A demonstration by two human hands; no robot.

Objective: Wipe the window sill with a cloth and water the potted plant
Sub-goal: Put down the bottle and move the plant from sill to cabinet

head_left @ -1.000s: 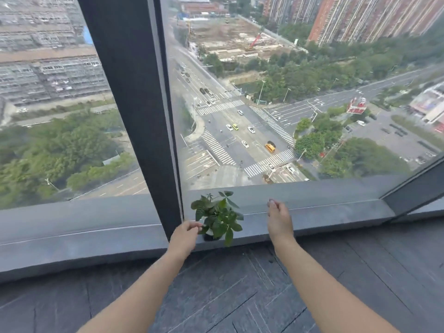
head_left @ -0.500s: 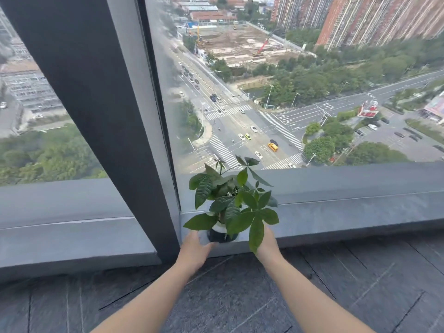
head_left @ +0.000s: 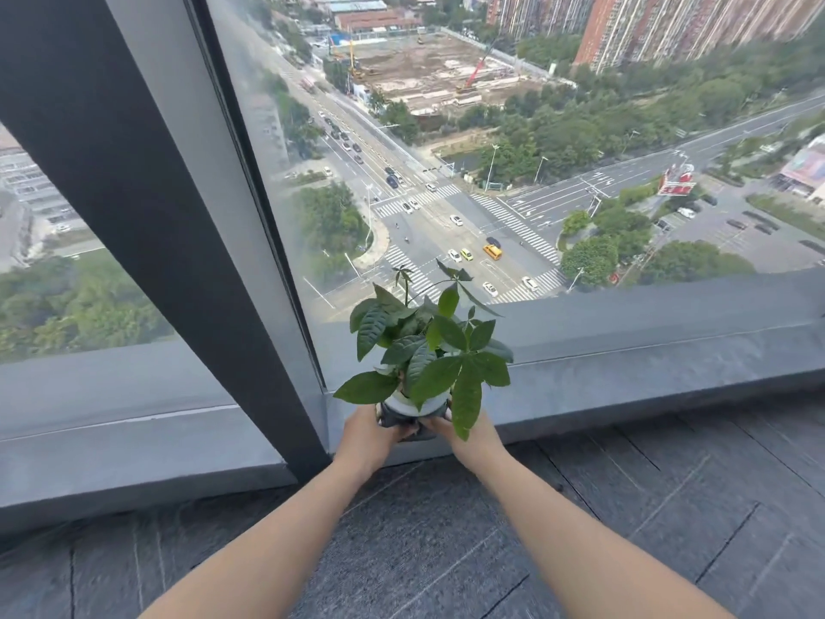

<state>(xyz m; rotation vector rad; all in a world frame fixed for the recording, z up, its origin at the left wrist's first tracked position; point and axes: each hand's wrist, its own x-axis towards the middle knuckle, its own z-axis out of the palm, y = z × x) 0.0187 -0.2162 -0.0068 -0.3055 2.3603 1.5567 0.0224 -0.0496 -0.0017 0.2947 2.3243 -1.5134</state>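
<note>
A small potted plant [head_left: 424, 350] with broad green leaves grows from a white-rimmed dark pot [head_left: 410, 413]. My left hand [head_left: 370, 433] cups the pot's left side and my right hand [head_left: 468, 435] cups its right side, partly behind a drooping leaf. The pot is at the front edge of the grey window sill [head_left: 625, 377], right beside the dark window post [head_left: 178, 225]. I cannot tell whether the pot rests on the sill or hangs just above it. No cloth or watering vessel is in view.
The sill runs left [head_left: 111, 440] and right of the post, low above a dark tiled floor [head_left: 446, 551]. Tall glass panes [head_left: 491, 172] stand directly behind the sill, with a street crossing far below.
My right hand came off the sill and closed on the pot's right side. Both hands now hold the pot, and the plant appears much nearer and larger as my head moved in.
</note>
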